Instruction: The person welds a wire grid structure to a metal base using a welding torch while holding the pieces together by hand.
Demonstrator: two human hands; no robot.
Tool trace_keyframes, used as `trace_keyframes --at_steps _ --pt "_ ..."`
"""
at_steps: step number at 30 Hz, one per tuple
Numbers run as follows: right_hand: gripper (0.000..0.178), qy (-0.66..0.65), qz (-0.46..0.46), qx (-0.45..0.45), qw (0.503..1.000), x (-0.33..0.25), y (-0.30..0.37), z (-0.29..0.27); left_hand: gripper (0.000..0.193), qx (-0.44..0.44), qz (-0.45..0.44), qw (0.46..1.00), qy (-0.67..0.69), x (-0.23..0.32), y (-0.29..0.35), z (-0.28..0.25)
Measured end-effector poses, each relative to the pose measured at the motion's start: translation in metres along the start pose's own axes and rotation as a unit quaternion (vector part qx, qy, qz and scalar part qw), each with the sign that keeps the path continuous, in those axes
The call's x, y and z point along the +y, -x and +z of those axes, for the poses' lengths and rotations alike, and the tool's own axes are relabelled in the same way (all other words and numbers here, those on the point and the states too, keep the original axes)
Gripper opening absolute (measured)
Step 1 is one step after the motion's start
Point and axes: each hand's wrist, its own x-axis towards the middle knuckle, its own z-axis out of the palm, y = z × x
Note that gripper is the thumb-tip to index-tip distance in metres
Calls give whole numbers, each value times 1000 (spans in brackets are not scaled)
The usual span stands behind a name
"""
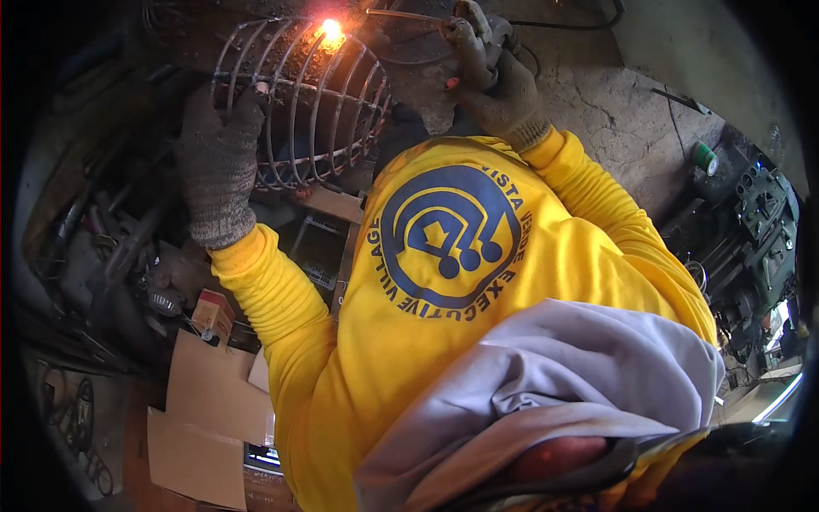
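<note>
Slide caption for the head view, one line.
Gloved left hand on a wire cage, gloved right hand holding a rod holder, bright glow at the cage.

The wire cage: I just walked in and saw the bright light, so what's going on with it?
A person in gloves has the left hand gripping the left side of the cage. The right hand holds a clamp-like holder with a thin rod pointing toward the cage. A bright glow burns at its upper bars, near the rod's tip.
</note>
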Motion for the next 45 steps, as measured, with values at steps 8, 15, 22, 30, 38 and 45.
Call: trace_keyframes --at_steps 8,15,22,30,38,45 --pt "49 -13 -29 7 999 1 2 -6 51 58 78 995 -20 -5 6 4" --pt "51 -17 -40 0 999 4 -5 -5 48 60 123 990 -39 13 10 10" --pt "53 -2 -44 -24 999 -1 -11 3 62 72 142 985 -63 7 7 10" --pt "53 32 -78 -35 996 0 -15 6 56 46 92 989 -110 18 9 6" --pt "51 43 -40 -41 997 -4 -17 8 57 28 81 992 -93 21 8 3" --pt "30 200 -337 13 920 20 -32 19 50 109 260 953 -116 -16 0 10"
